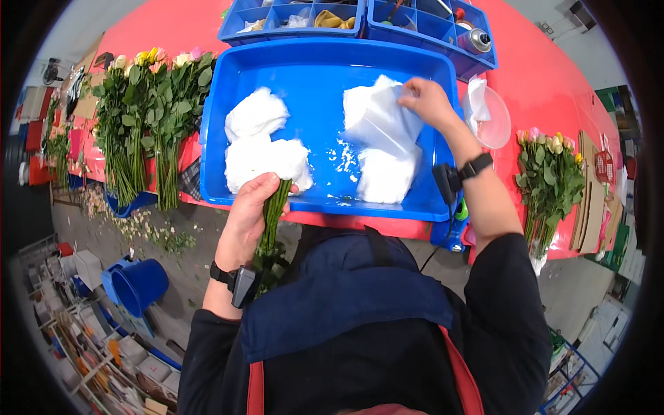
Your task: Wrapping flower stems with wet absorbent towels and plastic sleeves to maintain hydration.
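Head view: left hand (250, 207) was closed around a bundle of green stems (276, 211), thumb across them near their ends. The bundle stood over the near edge of a blue tray (318, 50), stem ends toward the tray, leaves lower down against the person's front; flower heads hidden. Right hand (427, 104) was above the tray's right half, thumb and fingers pinching the edge of a thin white sheet (382, 119), partly lifted and see-through.

Under and just below the sheet lay a white stack (387, 176). In the tray's left half: two crumpled white wads, the upper (256, 114) touching the lower (266, 160); left hand just beside the lower one.

Tray rested on a red surface (553, 90). Beyond it, blue compartment boxes; right of it, a clear round tub (495, 119). Rose bunches (155, 104) lay to the left, another bunch (551, 183) to the right.
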Demonstrator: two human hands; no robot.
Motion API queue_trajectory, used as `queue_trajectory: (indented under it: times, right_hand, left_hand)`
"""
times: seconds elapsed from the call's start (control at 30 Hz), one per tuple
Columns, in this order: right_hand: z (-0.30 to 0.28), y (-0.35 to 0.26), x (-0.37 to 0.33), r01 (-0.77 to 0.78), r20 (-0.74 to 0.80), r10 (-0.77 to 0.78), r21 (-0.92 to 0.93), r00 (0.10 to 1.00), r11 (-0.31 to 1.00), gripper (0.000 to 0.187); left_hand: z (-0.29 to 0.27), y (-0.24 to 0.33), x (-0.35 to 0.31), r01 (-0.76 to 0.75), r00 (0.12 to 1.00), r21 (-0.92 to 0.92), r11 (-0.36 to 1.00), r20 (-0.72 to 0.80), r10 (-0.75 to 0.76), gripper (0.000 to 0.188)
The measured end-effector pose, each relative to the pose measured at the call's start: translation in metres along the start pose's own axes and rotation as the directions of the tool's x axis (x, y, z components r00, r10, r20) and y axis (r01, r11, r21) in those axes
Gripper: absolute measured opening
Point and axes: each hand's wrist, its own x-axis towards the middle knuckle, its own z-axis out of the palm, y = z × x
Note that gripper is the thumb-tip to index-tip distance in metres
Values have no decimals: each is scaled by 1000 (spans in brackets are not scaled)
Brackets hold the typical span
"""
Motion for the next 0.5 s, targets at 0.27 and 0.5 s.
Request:
queue_trajectory:
  times: [0.27, 0.5]
  right_hand:
    - [32, -45, -37, 278, -101, -376, -505, 921, 817, 53]
    - [51, -8, -68, 340, 112, -345, -605, 932, 720, 8]
  left_hand:
    - [19, -15, -5, -24, 997, 6, 1000, -69, 24, 26]
    - [34, -17, -5, -27, 996, 60, 998, -83, 32, 30]
